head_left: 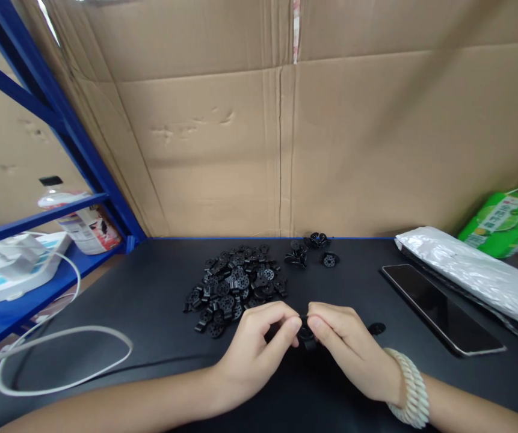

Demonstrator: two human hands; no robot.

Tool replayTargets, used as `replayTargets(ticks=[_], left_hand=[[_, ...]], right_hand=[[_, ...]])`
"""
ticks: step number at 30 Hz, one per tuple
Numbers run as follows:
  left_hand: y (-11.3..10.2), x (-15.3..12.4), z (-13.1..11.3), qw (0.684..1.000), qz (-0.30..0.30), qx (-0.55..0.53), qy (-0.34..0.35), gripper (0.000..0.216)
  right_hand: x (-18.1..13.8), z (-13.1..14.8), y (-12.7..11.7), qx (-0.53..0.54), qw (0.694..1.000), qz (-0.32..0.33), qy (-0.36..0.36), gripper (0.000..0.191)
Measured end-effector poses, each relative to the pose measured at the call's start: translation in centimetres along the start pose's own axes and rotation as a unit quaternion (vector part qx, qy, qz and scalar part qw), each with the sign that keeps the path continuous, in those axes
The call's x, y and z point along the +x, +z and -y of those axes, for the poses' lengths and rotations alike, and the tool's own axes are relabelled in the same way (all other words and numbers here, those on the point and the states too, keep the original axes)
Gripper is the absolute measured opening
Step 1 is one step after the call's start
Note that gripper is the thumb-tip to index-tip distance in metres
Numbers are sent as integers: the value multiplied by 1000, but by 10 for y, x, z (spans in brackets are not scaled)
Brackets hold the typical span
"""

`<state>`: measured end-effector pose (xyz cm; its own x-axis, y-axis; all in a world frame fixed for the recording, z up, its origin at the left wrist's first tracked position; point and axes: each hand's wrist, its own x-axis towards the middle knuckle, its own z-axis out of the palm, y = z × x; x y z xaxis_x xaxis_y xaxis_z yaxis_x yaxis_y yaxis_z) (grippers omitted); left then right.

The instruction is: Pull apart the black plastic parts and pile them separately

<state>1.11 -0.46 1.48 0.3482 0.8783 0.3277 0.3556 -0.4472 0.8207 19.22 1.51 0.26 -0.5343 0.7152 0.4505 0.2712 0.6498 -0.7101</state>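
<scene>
Low in the middle of the head view, a small black plastic part [305,332] is pinched between my two hands. My left hand [259,346] grips its left side with thumb and fingertips. On the other side my right hand [353,346] holds it the same way, the fingertips covering much of it. A heap of black perforated disc parts [236,285] lies on the dark tabletop [150,300], beyond my left hand. Several more black pieces [297,255] sit apart behind my hands. One flat black piece [376,328] rests beside my right hand.
A phone [441,307] and a silvery plastic package [470,264] lie at the right, near a green pack [506,219]. At the left, a white cable [78,328] loops over the table. A power strip [24,270] and a bottle [82,222] stand by the blue frame [78,144]. Cardboard [213,138] walls the back.
</scene>
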Motion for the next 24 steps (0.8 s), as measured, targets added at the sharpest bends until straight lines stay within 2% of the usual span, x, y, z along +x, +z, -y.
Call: replayTargets(ticks=[9, 16, 19, 22, 24], left_hand=[[3, 0, -3, 1000, 18, -21, -12, 25], [3, -3, -5, 995, 25, -67, -73, 29], [4, -3, -7, 994, 36, -72, -79, 30], [-4, 6, -10, 997, 65, -15, -40, 30], [-20, 20, -12, 993, 75, 88, 19, 29]], right_hand=[[-3, 2, 2, 7, 1000, 7, 14, 35], [-4, 3, 1, -15, 1000, 3, -7, 32], [-3, 5, 0, -10, 1000, 8, -4, 33], [-2, 4, -2, 11, 1000, 2, 21, 35], [0, 3, -6, 29, 999, -15, 44, 36]])
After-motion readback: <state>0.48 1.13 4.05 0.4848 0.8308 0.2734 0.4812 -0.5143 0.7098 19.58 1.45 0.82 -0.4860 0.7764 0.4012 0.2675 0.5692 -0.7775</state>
